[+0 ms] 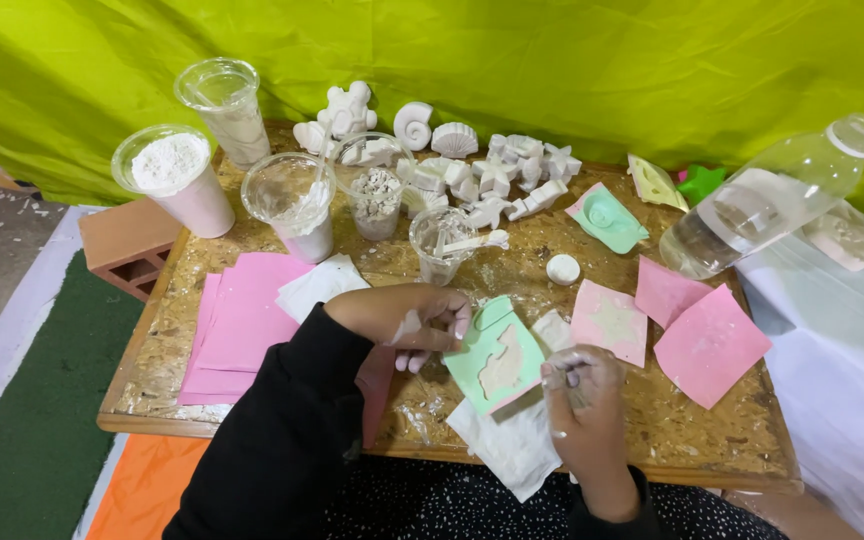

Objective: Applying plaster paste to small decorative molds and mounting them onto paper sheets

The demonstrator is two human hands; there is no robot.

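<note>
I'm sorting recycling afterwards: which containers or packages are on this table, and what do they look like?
Bottle: right side, lying tilted, clear plastic, white cap.
Powder cup: back left, clear, full of white powder.
Tall cup: behind it, clear, white residue.
Three smaller cups: centre back, clear, white-smeared.
No labels, signs or screens show.

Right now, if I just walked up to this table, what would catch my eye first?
Probably the left hand tilting a green mould at the table's near edge, the right hand working beside it. Behind, a cluster of white plaster figures sits against the bright green backdrop, with a clear bottle lying at the right.
</note>
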